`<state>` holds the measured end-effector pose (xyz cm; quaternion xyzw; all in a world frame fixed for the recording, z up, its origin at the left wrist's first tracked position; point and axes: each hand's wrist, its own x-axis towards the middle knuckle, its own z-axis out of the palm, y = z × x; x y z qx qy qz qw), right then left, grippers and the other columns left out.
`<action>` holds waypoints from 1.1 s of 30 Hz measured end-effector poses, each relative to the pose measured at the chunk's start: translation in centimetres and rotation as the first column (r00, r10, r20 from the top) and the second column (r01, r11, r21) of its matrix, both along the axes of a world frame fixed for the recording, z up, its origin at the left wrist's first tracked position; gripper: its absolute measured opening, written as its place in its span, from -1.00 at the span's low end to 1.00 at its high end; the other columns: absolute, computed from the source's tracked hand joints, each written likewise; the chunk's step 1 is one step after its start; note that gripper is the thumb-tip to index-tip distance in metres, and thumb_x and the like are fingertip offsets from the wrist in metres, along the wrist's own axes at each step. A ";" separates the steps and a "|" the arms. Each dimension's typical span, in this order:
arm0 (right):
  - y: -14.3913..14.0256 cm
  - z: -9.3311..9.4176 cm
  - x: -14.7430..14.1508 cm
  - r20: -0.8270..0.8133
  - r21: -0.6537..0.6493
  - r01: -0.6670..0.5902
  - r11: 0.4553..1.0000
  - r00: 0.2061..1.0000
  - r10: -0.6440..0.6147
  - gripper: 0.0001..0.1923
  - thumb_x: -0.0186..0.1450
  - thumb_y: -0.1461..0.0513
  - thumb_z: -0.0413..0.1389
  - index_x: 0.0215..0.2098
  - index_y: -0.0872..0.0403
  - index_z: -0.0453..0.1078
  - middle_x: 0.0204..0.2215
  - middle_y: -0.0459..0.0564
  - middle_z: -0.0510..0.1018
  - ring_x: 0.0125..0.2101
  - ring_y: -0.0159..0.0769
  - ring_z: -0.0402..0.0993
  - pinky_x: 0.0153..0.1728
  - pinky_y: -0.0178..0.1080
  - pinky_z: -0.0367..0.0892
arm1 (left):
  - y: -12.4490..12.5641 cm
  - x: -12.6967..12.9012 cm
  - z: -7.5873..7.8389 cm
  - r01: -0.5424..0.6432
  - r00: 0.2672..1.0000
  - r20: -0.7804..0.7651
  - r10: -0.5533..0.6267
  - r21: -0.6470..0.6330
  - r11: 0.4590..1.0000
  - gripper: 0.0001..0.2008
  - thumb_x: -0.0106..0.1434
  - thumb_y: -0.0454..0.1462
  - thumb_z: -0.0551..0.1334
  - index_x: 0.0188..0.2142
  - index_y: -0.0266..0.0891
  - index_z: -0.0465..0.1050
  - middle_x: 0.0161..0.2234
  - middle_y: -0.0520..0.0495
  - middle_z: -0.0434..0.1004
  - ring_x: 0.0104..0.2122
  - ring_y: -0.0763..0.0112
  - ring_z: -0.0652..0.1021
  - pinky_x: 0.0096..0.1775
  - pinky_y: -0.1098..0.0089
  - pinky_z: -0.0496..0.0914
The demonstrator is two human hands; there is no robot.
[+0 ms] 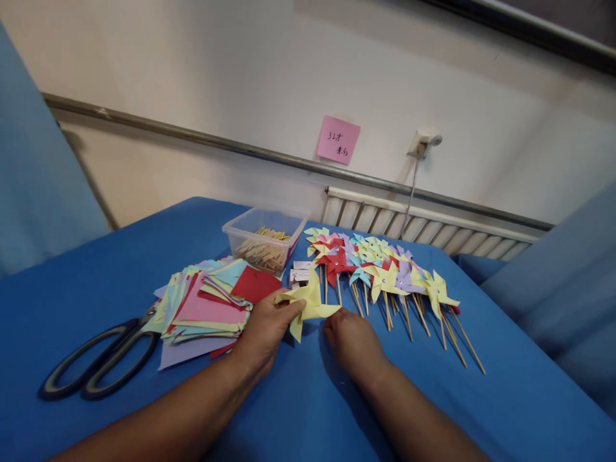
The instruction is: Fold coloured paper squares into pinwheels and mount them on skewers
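A yellow paper pinwheel [312, 304] is pinched at its centre between the thumb and fingers of my left hand [267, 328]. Close by on the right, my right hand [355, 345] is closed, its knuckles near the pinwheel's right blade tip; what its fingers hold, if anything, is hidden. Left of my hands lies a pile of coloured paper squares [212, 307], with a red sheet [255, 285] on top near my left wrist. Finished pinwheels on sticks [385, 280] in yellow, red, purple and blue lie heaped on the right.
Large dark-handled scissors [113, 359] rest partly under the paper pile. A clear plastic box [238, 235] of thin wooden sticks [262, 250] stands behind, with small white boxes [299, 274] beside it. Blue cloth [158, 247] covers the table; a radiator [375, 220] and wall are beyond.
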<state>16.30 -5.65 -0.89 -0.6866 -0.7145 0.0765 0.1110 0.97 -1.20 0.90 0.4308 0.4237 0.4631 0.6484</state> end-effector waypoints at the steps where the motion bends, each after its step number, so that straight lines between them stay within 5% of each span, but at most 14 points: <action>1: 0.0 -0.1 0.1 0.001 0.004 0.004 1.000 1.000 -0.004 -0.83 0.25 0.31 0.00 -0.32 0.13 0.44 -0.31 0.12 0.54 -0.31 -0.19 0.47 -0.37 -0.27 0.17 | 0.0 0.0 0.1 -0.017 0.999 -0.027 0.017 0.013 1.000 -0.72 -0.08 -0.22 0.36 -0.35 -0.30 0.46 -0.47 -0.02 0.57 -0.51 0.37 0.53 -0.45 0.41 0.36; 10: -0.5 1.5 1.4 -0.153 0.047 0.076 0.996 0.986 -0.068 -0.83 0.23 0.29 0.01 -0.37 0.07 0.45 -0.43 0.02 0.57 -0.39 -0.23 0.47 -0.41 -0.30 0.17 | 0.4 -0.3 0.5 -0.103 0.968 -0.213 0.136 0.160 0.982 -0.75 -0.12 -0.19 0.37 -0.44 -0.28 0.47 -0.62 0.09 0.45 -0.62 0.48 0.42 -0.59 0.52 0.24; 13: -1.0 2.4 1.7 -0.296 0.168 0.131 0.977 0.952 -0.077 -0.85 0.22 0.29 0.02 -0.36 0.06 0.44 -0.43 -0.01 0.56 -0.41 -0.27 0.46 -0.39 -0.31 0.21 | 0.4 -0.5 0.2 -0.087 0.952 -0.270 0.147 0.223 0.971 -0.77 -0.07 -0.18 0.34 -0.43 -0.27 0.46 -0.61 0.09 0.44 -0.62 0.49 0.40 -0.61 0.53 0.21; 16: -1.5 2.7 0.9 -0.535 0.313 0.176 0.933 0.845 0.020 -0.87 0.22 0.26 0.03 -0.34 0.05 0.43 -0.44 -0.05 0.55 -0.43 -0.33 0.46 -0.37 -0.33 0.29 | 0.2 -0.5 0.1 -0.060 0.940 -0.310 0.144 0.266 0.962 -0.78 -0.05 -0.17 0.33 -0.43 -0.26 0.47 -0.59 0.07 0.45 -0.60 0.47 0.41 -0.59 0.53 0.23; 19: -1.8 2.1 -0.5 -0.711 0.316 0.156 0.936 0.692 0.125 -0.88 0.21 0.24 0.05 -0.34 0.05 0.42 -0.49 -0.08 0.55 -0.49 -0.37 0.46 -0.42 -0.35 0.33 | -0.1 -0.2 0.2 -0.036 0.947 -0.297 0.118 0.269 0.962 -0.80 -0.07 -0.17 0.35 -0.47 -0.24 0.47 -0.59 0.06 0.46 -0.59 0.45 0.42 -0.57 0.52 0.24; 26: -1.4 0.8 -1.7 -0.793 0.257 0.150 0.955 0.598 0.120 -0.92 0.19 0.25 0.07 -0.40 0.09 0.39 -0.55 -0.10 0.52 -0.55 -0.40 0.43 -0.49 -0.37 0.32 | -0.9 0.3 0.9 0.003 0.936 -0.342 0.087 0.254 0.967 -0.82 -0.08 -0.19 0.35 -0.47 -0.23 0.49 -0.58 0.05 0.50 -0.57 0.43 0.43 -0.55 0.50 0.25; 33: -1.5 1.2 -1.7 -0.765 0.303 0.179 0.936 0.632 0.126 -0.89 0.20 0.23 0.07 -0.39 0.09 0.42 -0.53 -0.08 0.55 -0.53 -0.39 0.46 -0.47 -0.37 0.32 | -1.3 0.4 1.1 0.019 0.931 -0.358 0.070 0.241 0.970 -0.82 -0.06 -0.21 0.34 -0.46 -0.24 0.47 -0.58 0.04 0.48 -0.59 0.45 0.41 -0.54 0.49 0.26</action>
